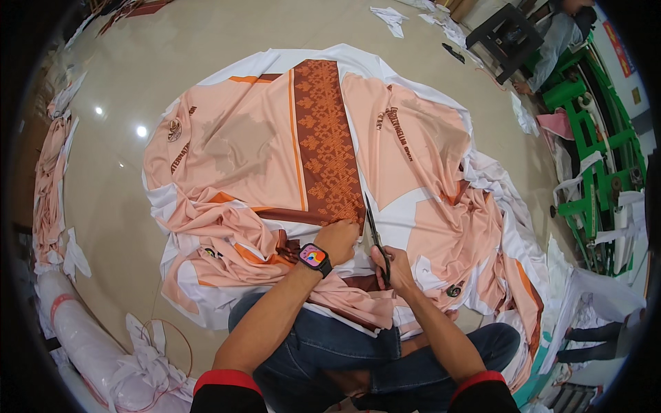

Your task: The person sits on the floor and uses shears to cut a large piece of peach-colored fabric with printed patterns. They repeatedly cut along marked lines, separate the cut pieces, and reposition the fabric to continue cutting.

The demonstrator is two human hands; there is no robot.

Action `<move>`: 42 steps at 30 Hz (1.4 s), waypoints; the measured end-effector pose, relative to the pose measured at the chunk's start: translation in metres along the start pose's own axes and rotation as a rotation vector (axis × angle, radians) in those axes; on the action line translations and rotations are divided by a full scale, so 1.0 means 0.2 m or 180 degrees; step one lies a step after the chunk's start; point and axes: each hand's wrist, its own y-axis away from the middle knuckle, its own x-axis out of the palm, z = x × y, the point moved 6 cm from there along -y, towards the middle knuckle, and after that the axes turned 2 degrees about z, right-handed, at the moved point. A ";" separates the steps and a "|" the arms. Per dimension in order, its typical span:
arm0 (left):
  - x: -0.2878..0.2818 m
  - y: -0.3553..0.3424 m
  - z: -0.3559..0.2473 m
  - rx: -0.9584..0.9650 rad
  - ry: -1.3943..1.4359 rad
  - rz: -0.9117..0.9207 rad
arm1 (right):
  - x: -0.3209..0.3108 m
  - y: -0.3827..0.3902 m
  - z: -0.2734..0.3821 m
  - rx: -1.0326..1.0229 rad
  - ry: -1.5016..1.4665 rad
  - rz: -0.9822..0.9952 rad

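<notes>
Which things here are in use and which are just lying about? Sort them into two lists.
In use:
left hand pressing the fabric flat
right hand holding the scissors
printed peach fabric being cut

Lying about:
white fabric roll
white scraps on the floor
black stool
green machine

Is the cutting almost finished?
Not nearly. White offcuts already lie on the floor. Now the right hand works scissors beside the brown patterned band, the left hand pinning the printed fabric. Most peach panels remain joined by white borders.
</notes>
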 end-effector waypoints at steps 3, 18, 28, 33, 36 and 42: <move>-0.07 -0.03 0.01 -0.0115 0.0037 -0.0015 | 0.03 -0.02 0.02 -0.0130 0.0273 -0.0066; -0.22 -0.01 0.22 -0.1042 -0.1031 -0.0582 | 0.05 -0.17 0.12 -0.0265 0.0319 0.0056; -0.22 0.00 0.23 -0.1174 -0.1080 -0.0516 | 0.04 -0.30 0.23 -0.0219 0.0327 0.0051; -0.22 0.00 0.23 -0.1164 -0.0964 -0.0581 | 0.05 -0.33 0.26 -0.0236 0.0114 0.0094; -0.22 0.01 0.23 -0.1172 -0.0933 -0.0546 | 0.03 -0.38 0.30 -0.0182 0.0005 0.0075; -0.23 0.01 0.22 -0.1185 -0.0925 -0.0503 | 0.06 -0.42 0.34 -0.0235 0.0146 0.0045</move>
